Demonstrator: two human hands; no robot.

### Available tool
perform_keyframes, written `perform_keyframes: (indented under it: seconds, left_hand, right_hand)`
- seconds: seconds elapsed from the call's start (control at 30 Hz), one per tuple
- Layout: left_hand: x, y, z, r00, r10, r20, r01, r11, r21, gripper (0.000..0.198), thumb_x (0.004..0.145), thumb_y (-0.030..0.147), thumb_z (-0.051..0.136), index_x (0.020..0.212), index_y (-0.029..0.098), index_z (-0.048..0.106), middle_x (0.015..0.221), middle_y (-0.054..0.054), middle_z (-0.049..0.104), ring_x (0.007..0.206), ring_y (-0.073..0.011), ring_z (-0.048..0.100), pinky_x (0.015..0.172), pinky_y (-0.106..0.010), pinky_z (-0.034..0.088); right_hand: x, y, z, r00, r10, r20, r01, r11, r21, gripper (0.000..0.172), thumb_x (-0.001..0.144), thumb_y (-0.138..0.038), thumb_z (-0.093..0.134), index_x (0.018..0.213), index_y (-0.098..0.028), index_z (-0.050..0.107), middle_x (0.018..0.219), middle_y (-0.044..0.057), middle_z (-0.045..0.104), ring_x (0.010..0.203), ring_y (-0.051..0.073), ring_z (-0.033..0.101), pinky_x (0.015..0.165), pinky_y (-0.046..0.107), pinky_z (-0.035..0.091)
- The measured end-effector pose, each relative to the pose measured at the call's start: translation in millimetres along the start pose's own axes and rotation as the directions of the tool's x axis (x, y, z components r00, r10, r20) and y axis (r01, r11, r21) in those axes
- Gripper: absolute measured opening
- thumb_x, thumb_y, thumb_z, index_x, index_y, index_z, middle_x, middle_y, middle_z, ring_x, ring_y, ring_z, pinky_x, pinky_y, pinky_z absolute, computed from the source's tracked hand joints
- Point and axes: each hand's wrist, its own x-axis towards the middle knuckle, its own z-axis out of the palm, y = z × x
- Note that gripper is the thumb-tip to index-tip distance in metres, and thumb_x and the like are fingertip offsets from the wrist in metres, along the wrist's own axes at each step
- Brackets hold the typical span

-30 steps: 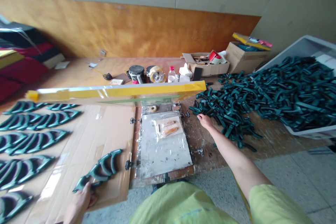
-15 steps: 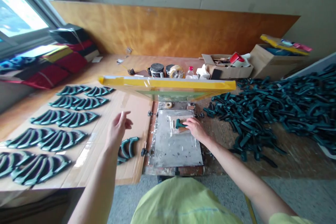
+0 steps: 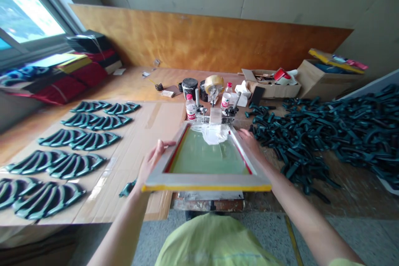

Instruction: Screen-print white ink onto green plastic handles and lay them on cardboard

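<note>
A wooden screen-printing frame (image 3: 205, 182) with green mesh and a yellow front edge lies nearly flat over the print base in front of me. My left hand (image 3: 151, 162) grips its left rail, thumb on top. My right hand (image 3: 249, 141) holds its right rail. White ink (image 3: 213, 133) sits on the mesh at the far end. A dark green curved plastic part (image 3: 127, 189) peeks out beside my left wrist on the cardboard.
Rows of green curved parts (image 3: 75, 141) lie on cardboard (image 3: 140, 133) at left. A big heap of green parts (image 3: 327, 133) covers the table at right. Ink cans (image 3: 189, 87), tape roll (image 3: 213, 83), bottles and boxes (image 3: 271, 85) stand behind the frame.
The raised frame has swung down over the base. My left hand moved from the air to the left rail, my right hand from the part on the base to the right rail.
</note>
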Motion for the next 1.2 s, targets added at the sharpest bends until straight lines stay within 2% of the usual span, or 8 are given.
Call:
perform_keyframes:
  seconds: [0.07,0.17,0.27,0.43,0.7,0.9,1.07,1.2]
  left_hand:
    - [-14,-31,-4.4,0.986,-0.156,0.063,0.154,0.987,0.036,0.067,0.074,0.066,0.061,0.12,0.017,0.064,0.085,-0.005,0.071,0.072,-0.0208,0.066,0.061,-0.028,0.052]
    - [-20,-79,-3.2,0.967,-0.247,0.064,0.245,0.968,0.046,0.085,0.071,0.06,0.069,0.143,0.019,0.045,0.08,-0.004,0.07,0.07,-0.0207,0.067,0.062,-0.029,0.053]
    - [-15,-116,-0.1,0.968,-0.242,0.06,0.239,0.97,0.055,0.088,0.074,0.059,0.066,0.147,0.019,0.037,0.079,-0.003,0.07,0.068,-0.0196,0.066,0.061,-0.028,0.052]
    - [-10,-132,-1.5,0.962,-0.256,0.098,0.253,0.966,0.045,0.082,0.078,0.058,0.063,0.146,0.019,0.039,0.088,-0.005,0.071,0.073,-0.0202,0.066,0.063,-0.027,0.051]
    - [-13,-130,1.2,0.962,-0.266,0.054,0.265,0.964,0.035,0.081,0.075,0.06,0.065,0.14,0.016,0.047,0.09,-0.007,0.073,0.079,-0.0238,0.069,0.069,-0.031,0.054]
    - [-15,-123,1.6,0.962,-0.272,0.025,0.27,0.961,0.053,0.076,0.074,0.06,0.066,0.136,0.018,0.052,0.083,-0.006,0.073,0.072,-0.0222,0.068,0.064,-0.03,0.053]
    - [-15,-127,-0.2,0.964,-0.263,0.037,0.26,0.963,0.067,0.075,0.077,0.061,0.062,0.137,0.018,0.049,0.081,-0.005,0.071,0.073,-0.0211,0.067,0.065,-0.029,0.052]
    - [-15,-116,0.7,0.956,-0.288,0.049,0.287,0.957,0.033,0.076,0.076,0.059,0.065,0.138,0.019,0.049,0.084,-0.005,0.072,0.074,-0.0212,0.068,0.065,-0.029,0.052]
  right_hand:
    - [19,-13,-1,0.973,-0.232,-0.004,0.224,0.944,-0.24,0.024,0.086,-0.012,0.058,0.105,-0.018,0.071,0.114,0.007,0.069,0.116,0.023,0.058,0.115,0.043,0.029]
    - [45,-31,24,0.823,-0.53,0.204,0.539,0.615,-0.575,0.053,0.08,-0.017,0.067,0.131,-0.018,0.055,0.138,0.012,0.05,0.13,0.025,0.045,0.113,0.043,0.033]
    - [59,-39,58,0.798,-0.455,0.395,0.584,0.419,-0.696,0.049,0.077,-0.017,0.07,0.124,-0.016,0.057,0.123,0.012,0.059,0.117,0.024,0.053,0.1,0.036,0.043]
    - [43,-24,77,0.817,-0.289,0.499,0.576,0.365,-0.732,0.009,0.079,-0.015,0.065,0.087,-0.018,0.066,0.086,0.008,0.067,0.088,0.021,0.061,0.079,0.029,0.046]
    - [-7,-16,35,0.516,-0.337,0.788,0.849,0.328,-0.415,0.031,0.071,0.004,0.051,0.084,-0.019,0.067,0.084,0.004,0.067,0.087,0.019,0.059,0.074,0.026,0.044]
    - [2,-12,51,0.642,-0.441,0.627,0.766,0.388,-0.512,0.023,0.077,-0.001,0.053,0.081,-0.019,0.067,0.084,0.005,0.065,0.086,0.02,0.057,0.075,0.029,0.045]
    - [-19,12,46,0.56,-0.512,0.651,0.828,0.375,-0.417,0.03,0.081,0.0,0.049,0.095,-0.019,0.068,0.092,0.007,0.066,0.094,0.021,0.057,0.083,0.032,0.047]
    - [4,-13,43,0.639,-0.443,0.629,0.765,0.45,-0.46,0.028,0.083,-0.012,0.06,0.108,-0.023,0.067,0.1,0.004,0.068,0.093,0.019,0.061,0.083,0.029,0.047]
